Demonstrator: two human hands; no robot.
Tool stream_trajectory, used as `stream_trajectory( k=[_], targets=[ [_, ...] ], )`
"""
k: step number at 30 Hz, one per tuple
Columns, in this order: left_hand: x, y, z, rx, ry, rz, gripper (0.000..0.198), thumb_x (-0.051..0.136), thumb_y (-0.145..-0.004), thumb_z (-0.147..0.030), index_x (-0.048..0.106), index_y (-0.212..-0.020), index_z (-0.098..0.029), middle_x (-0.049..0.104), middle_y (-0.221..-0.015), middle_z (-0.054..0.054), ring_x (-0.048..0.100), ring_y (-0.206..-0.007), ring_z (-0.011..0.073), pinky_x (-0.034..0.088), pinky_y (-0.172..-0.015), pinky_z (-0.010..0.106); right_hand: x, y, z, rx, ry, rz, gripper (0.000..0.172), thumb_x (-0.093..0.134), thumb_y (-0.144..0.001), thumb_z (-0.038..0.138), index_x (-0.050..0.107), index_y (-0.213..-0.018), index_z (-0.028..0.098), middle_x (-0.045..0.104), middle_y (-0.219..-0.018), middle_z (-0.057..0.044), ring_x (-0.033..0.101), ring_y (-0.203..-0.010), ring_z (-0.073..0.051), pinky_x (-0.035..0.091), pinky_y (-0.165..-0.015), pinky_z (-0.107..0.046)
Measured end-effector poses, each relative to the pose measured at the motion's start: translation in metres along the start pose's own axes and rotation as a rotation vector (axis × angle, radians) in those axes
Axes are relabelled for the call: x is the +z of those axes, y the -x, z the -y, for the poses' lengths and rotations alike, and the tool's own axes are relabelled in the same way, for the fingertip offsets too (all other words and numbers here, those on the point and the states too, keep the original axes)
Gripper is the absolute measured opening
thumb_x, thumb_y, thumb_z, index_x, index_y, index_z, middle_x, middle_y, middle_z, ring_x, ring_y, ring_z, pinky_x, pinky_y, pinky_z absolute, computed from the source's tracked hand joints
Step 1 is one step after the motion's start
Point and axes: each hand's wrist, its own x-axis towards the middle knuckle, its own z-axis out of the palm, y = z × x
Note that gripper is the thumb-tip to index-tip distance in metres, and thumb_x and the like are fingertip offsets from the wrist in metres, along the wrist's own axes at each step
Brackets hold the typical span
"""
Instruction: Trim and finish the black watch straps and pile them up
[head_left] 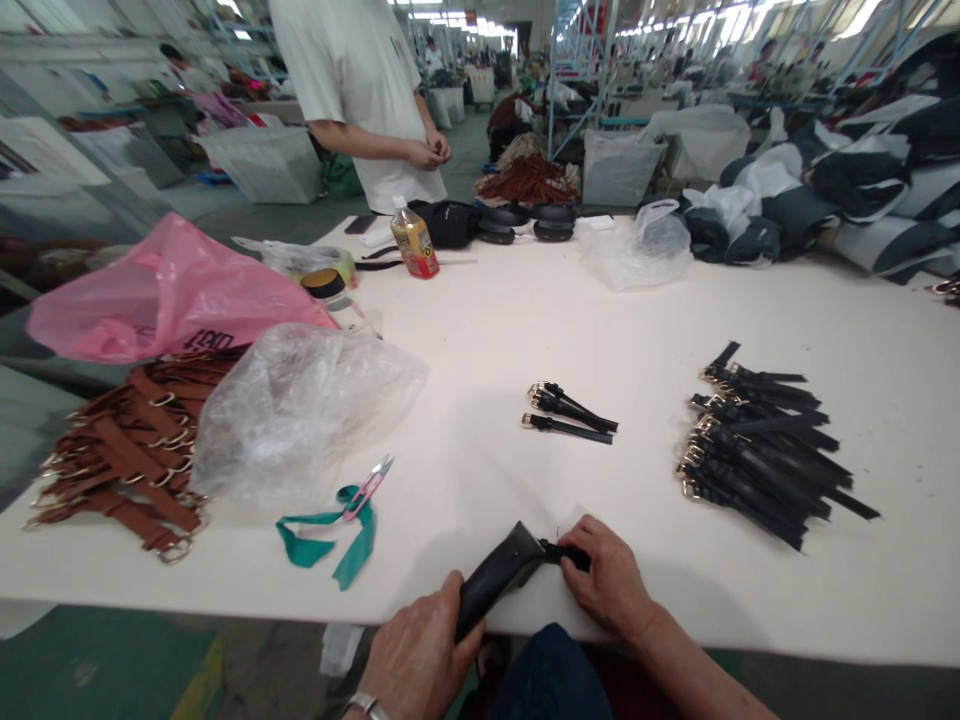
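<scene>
My left hand (424, 645), with a metal band at the wrist, is wrapped round a black handheld tool (499, 578) near the table's front edge. The tool's far end touches or nearly touches a short black strap (559, 552). Pinched round that strap are the fingers of my right hand (604, 575). A few black buckle straps (574, 410) lie beyond my hands, at the middle of the table. Farther right is a larger pile of black straps (765, 450) with gold buckles.
Brown straps (131, 450), a clear plastic bag (300, 410) and a pink bag (176, 295) cover the left side. Pink snips (367, 488) lie on a green ribbon (356, 545). A bottle (414, 243) stands at the back. Beyond the table stands a person (360, 85).
</scene>
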Motion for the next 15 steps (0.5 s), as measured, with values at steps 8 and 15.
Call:
stream_trajectory(
  k=[8, 15],
  targets=[
    [-0.0010, -0.0017, 0.0073, 0.007, 0.000, -0.014, 0.044, 0.034, -0.081, -0.038, 0.042, -0.119, -0.016, 0.066, -0.096, 0.009, 0.060, -0.091, 0.0256, 0.043, -0.076, 0.036, 0.0033, 0.0043, 0.0020, 0.054, 0.079, -0.056, 0.009, 0.054, -0.065, 0.015, 0.054, -0.073, 0.019, 0.051, -0.076, -0.003, 0.048, -0.074, -0.018, 0.037, -0.068, -0.029],
    [0.0009, -0.0045, 0.0092, -0.020, -0.010, -0.007, 0.043, 0.033, -0.082, -0.038, 0.043, -0.118, -0.017, 0.066, -0.097, 0.011, 0.061, -0.090, 0.0246, 0.043, -0.075, 0.034, 0.0009, 0.0073, 0.0035, 0.075, 0.154, -0.041, 0.008, 0.055, -0.063, 0.015, 0.051, -0.069, 0.019, 0.052, -0.070, -0.002, 0.047, -0.071, -0.018, 0.034, -0.066, -0.028]
  ],
)
